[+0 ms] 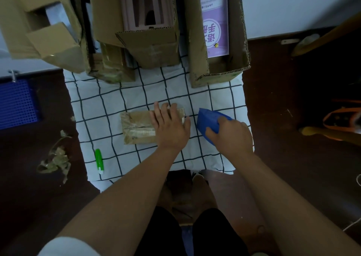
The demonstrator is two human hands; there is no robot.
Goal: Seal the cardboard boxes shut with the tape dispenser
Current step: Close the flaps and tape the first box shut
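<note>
Head view looks down on one small flat box (136, 127) lying on a checked cloth (214, 97), with three larger open boxes (154, 46) standing along the cloth's far edge. One green pen (99, 161) lies near the cloth's left front corner. Left hand (171, 127) lies flat, fingers straight, pressing on the small box's right end. Right hand (230, 136) grips one blue tape dispenser (207, 120), just to the right of that box, on the cloth.
</note>
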